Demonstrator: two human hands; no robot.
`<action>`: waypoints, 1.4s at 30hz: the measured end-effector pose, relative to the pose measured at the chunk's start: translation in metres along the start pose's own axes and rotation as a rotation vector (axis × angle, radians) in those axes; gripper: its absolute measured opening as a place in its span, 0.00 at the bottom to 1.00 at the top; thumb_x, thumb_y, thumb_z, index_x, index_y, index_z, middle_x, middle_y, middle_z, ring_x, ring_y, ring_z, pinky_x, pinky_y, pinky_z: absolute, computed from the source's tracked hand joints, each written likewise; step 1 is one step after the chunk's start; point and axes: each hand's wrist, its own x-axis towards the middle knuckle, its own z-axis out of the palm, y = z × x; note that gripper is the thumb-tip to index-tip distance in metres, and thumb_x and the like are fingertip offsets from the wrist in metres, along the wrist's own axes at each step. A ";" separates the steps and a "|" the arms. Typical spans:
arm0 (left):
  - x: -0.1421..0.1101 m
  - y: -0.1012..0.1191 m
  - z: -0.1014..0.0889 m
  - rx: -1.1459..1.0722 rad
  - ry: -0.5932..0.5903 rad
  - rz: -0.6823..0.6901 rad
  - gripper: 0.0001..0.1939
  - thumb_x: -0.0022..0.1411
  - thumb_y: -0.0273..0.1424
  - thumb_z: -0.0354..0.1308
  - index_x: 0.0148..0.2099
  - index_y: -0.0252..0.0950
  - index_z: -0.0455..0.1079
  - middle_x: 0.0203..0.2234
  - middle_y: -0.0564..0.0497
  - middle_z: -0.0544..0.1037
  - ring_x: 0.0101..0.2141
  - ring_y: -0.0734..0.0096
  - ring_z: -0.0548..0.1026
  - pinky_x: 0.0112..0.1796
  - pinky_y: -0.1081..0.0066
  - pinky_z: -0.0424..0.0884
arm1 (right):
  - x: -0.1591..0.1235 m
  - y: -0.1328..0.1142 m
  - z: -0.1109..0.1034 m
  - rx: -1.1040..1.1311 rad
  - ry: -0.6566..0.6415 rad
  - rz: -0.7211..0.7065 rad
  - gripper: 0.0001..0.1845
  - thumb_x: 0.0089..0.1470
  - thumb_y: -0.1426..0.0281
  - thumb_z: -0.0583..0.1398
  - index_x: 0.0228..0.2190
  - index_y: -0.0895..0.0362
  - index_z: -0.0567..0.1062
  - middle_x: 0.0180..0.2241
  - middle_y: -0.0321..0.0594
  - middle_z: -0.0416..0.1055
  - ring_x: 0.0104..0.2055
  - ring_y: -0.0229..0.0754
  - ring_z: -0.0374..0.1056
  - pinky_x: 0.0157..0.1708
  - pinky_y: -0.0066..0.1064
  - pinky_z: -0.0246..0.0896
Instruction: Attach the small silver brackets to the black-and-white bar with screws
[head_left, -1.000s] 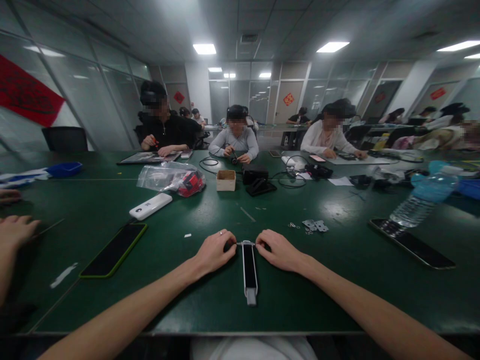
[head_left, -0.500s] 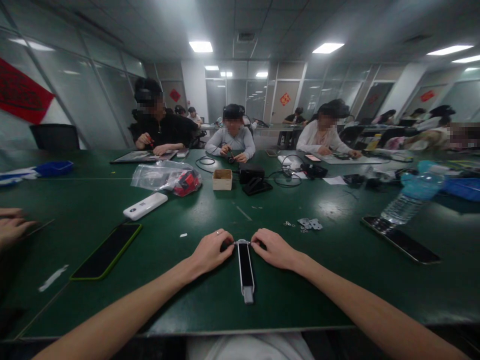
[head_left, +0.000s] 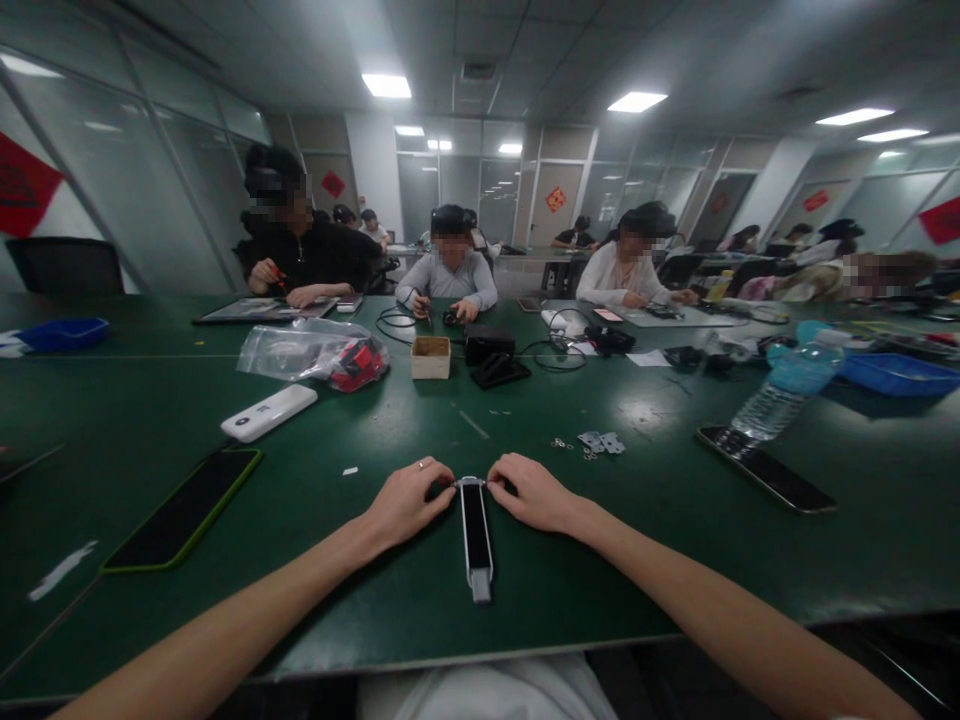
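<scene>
A narrow device (head_left: 476, 535) with a black face, a pale frame and a silver tab at its near end lies on the green table in front of me. My left hand (head_left: 411, 503) is closed in a pinch at the left side of its far end; a ring is on one finger. From the other side, my right hand (head_left: 531, 493) pinches at the right corner of the same end. Whatever is between the fingertips of each hand is too small to make out. Beyond my right hand lie small grey metal plates (head_left: 602, 442) and several tiny rings (head_left: 559, 443).
To the left are a green-edged phone (head_left: 184, 510) and a white power bank (head_left: 270, 413). A water bottle (head_left: 776, 395) and a dark phone (head_left: 765, 470) are on the right. Farther back stand a small box (head_left: 430, 358) and a plastic bag (head_left: 300, 352). Several people sit opposite.
The view has turned slightly right, so things appear farther left. Another person's hand at the left edge has gone out of view. My hands keep their pinch at the device's far end.
</scene>
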 end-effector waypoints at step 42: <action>-0.001 -0.001 -0.001 -0.006 -0.018 -0.020 0.10 0.62 0.35 0.50 0.40 0.36 0.70 0.33 0.50 0.73 0.30 0.70 0.70 0.32 0.72 0.66 | -0.028 0.120 -0.090 -0.307 -0.211 0.607 0.13 0.51 0.75 0.56 0.36 0.54 0.79 0.38 0.42 0.76 0.37 0.41 0.71 0.34 0.25 0.60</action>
